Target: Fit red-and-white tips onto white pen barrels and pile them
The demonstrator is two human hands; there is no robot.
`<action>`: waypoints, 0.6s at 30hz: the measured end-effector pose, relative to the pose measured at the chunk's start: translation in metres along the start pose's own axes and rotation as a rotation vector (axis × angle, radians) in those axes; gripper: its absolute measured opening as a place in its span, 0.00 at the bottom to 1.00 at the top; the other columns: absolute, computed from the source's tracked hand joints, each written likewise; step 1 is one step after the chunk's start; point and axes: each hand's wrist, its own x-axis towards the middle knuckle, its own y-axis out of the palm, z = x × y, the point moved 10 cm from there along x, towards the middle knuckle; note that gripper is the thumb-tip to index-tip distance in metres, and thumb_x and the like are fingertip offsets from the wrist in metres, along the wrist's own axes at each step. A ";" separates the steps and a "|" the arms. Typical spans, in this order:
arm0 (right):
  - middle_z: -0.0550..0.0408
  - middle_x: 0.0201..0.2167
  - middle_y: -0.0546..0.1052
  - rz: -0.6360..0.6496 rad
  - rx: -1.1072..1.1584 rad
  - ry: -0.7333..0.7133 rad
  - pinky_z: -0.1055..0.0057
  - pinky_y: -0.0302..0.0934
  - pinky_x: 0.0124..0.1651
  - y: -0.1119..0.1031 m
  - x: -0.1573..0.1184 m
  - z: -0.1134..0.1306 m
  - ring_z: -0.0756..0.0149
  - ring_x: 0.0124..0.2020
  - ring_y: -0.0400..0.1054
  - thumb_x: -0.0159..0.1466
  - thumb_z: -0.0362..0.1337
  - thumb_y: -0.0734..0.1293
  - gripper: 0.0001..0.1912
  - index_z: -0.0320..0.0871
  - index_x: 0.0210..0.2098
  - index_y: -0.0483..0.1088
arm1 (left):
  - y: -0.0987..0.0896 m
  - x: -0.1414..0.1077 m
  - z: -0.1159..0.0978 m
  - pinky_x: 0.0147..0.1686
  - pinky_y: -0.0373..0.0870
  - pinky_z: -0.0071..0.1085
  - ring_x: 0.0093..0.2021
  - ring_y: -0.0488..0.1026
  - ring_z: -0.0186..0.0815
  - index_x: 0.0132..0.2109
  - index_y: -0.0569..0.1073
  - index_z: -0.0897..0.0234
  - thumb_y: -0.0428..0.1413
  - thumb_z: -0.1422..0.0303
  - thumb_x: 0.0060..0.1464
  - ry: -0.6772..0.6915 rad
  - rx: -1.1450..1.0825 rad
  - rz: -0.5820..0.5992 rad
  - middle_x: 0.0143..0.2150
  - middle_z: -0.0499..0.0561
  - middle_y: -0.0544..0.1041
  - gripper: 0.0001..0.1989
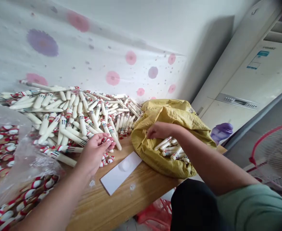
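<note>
My left hand (99, 150) is closed, fingertips pinching a small red-and-white figure topper (107, 140) beside the pen pile. More of these toppers (106, 160) lie loose on the table below it. Thick white multicolour pens (83, 123) with coloured sliders are heaped against the wall, many of them with red ends. My right hand (156, 130) hangs over the mouth of a yellow woven sack (153, 158), its fingers loosely bent downward and no object visible in them. Inside the sack lie several white pens (171, 149), partly covered by my right forearm.
A clear plastic bag (30, 154) of red-and-white toppers lies at the left. On the wooden table (102, 205) rests a white rectangular card or box (120, 173) with a round piece on it. A pink-rimmed fan (273, 150) and a white appliance (242, 86) stand at the right.
</note>
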 end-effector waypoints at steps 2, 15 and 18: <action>0.49 0.41 0.81 -0.006 -0.063 0.073 0.68 0.64 0.48 0.032 -0.012 -0.025 0.61 0.42 0.74 0.57 0.22 0.61 0.18 0.39 0.41 0.79 | 0.000 0.000 -0.001 0.30 0.71 0.29 0.26 0.73 0.32 0.39 0.69 0.64 0.67 0.66 0.33 0.012 0.032 0.008 0.29 0.47 0.77 0.24; 0.42 0.38 0.78 -0.243 -0.343 0.217 0.65 0.63 0.40 0.029 -0.033 -0.021 0.55 0.40 0.73 0.65 0.38 0.61 0.10 0.40 0.41 0.71 | -0.008 0.004 -0.025 0.25 0.65 0.21 0.26 0.67 0.27 0.37 0.76 0.66 0.67 0.65 0.37 0.137 0.034 0.004 0.26 0.46 0.72 0.18; 0.46 0.34 0.76 -0.689 0.105 0.086 0.67 0.63 0.35 -0.014 -0.064 0.007 0.60 0.34 0.72 0.67 0.43 0.60 0.10 0.42 0.39 0.65 | 0.007 -0.001 -0.018 0.25 0.67 0.24 0.26 0.69 0.29 0.38 0.76 0.66 0.67 0.65 0.37 0.096 0.139 0.115 0.28 0.49 0.75 0.18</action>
